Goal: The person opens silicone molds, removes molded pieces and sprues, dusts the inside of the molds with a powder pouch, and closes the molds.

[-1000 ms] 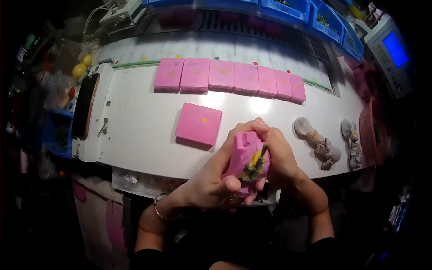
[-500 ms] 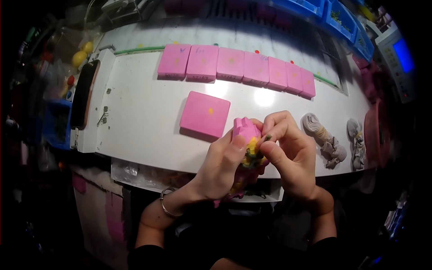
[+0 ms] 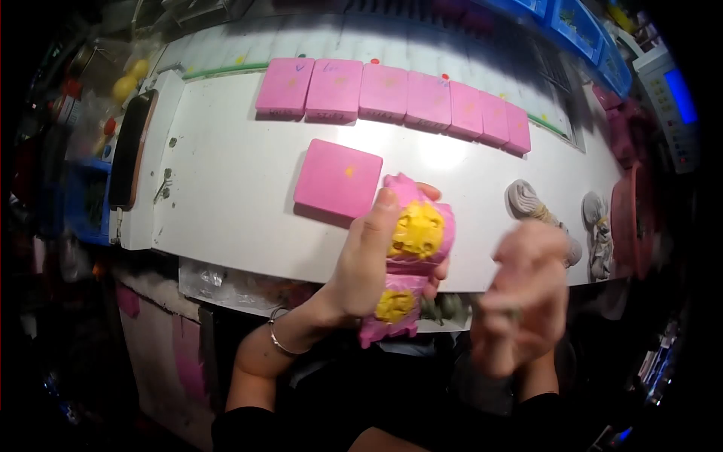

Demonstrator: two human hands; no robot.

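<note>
My left hand (image 3: 361,260) is closed around a pink rubber mould (image 3: 444,233), which is bent open along its length. Yellow cavity faces (image 3: 416,229) with small holes show on its inside, with another yellow patch lower down. To the right, my right hand (image 3: 523,294) is smeared by motion, apart from the mould. A small green piece (image 3: 514,313) shows faintly at its curled fingers. Just beyond the left hand, a square pink mould block (image 3: 339,178) with a yellow spot lies flat on the white table (image 3: 226,188).
Several pink blocks (image 3: 384,90) stand in a row at the back. Rolled grey cloth bundles (image 3: 527,197) lie at right beside a red basin (image 3: 631,218). A phone (image 3: 138,151) rests at left. Green pieces (image 3: 444,309) lie below the table edge. Blue bins (image 3: 576,30) are at upper right.
My right hand has pulled away from the mould, down and to the right, and the green piece is out of the yellow cavity. The left hand has turned the mould's inside toward me.
</note>
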